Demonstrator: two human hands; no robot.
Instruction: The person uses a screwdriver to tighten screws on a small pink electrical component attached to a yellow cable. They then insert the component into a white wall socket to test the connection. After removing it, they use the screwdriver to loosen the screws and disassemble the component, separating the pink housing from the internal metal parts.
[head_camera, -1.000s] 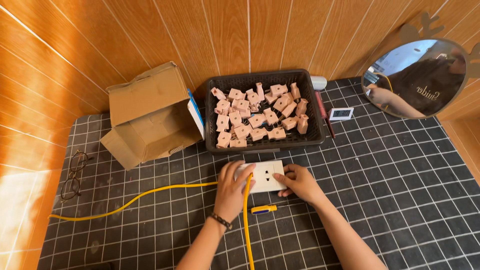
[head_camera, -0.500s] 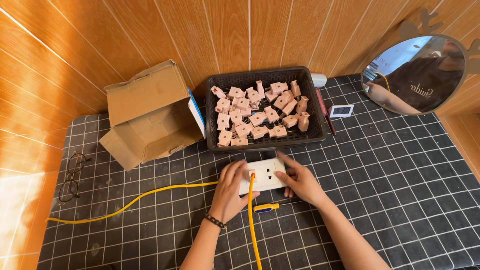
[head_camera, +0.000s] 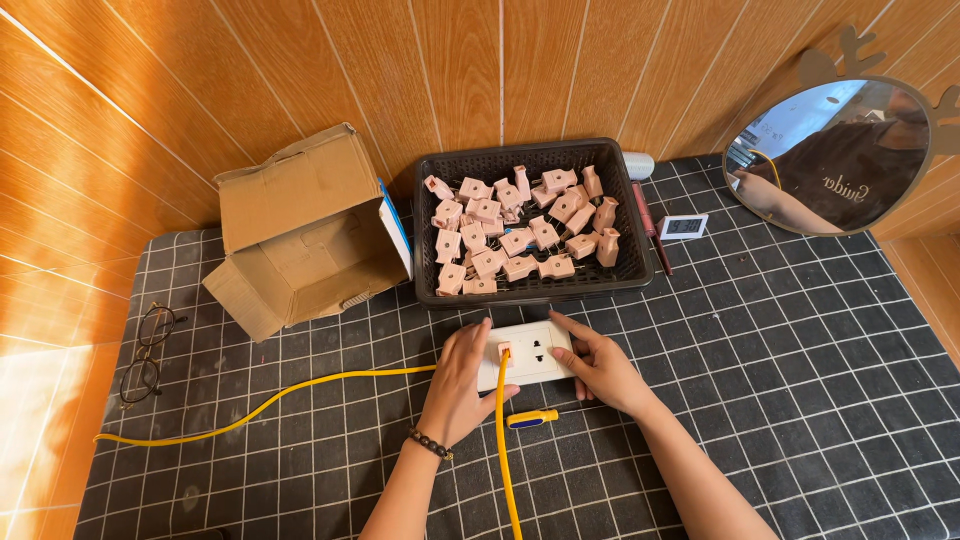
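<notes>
— Near the bottom middle of the head view, what do you count?

— Two hands and one white rectangular plastic socket plate (head_camera: 528, 353) lying flat on the black grid-patterned mat (head_camera: 800, 380). The left hand (head_camera: 462, 383) is loosely curled over the plate's left end, fingers bent, thumb at the plate's lower edge beside a pink plug (head_camera: 505, 350) seated in the plate. The right hand (head_camera: 600, 366) lies half open against the plate's right end, forefinger stretched along its upper edge, steadying rather than gripping.

— Cables?

— One yellow rubbery cable (head_camera: 300, 392). It runs from the left edge of the mat to the left hand, and a length drops from the plug straight to the bottom of the frame. It crosses a small screwdriver with a yellow and blue handle (head_camera: 533, 418) just below the plate.

— And above?

— One black perforated plastic tray (head_camera: 430, 230) at upper middle, just beyond the plate, heaped with roughly thirty pink plastic plugs (head_camera: 520, 235); too piled for an exact count. One open brown cardboard box (head_camera: 300, 235) tipped on its side stands at upper left, touching the tray's left wall. One pair of thin-rimmed glasses (head_camera: 148, 352) lies at far left. One small white display unit (head_camera: 685, 226) sits right of the tray, and one round mirror (head_camera: 835, 155) leans against the glossy wood-panelled wall (head_camera: 300, 70) at upper right.
</notes>
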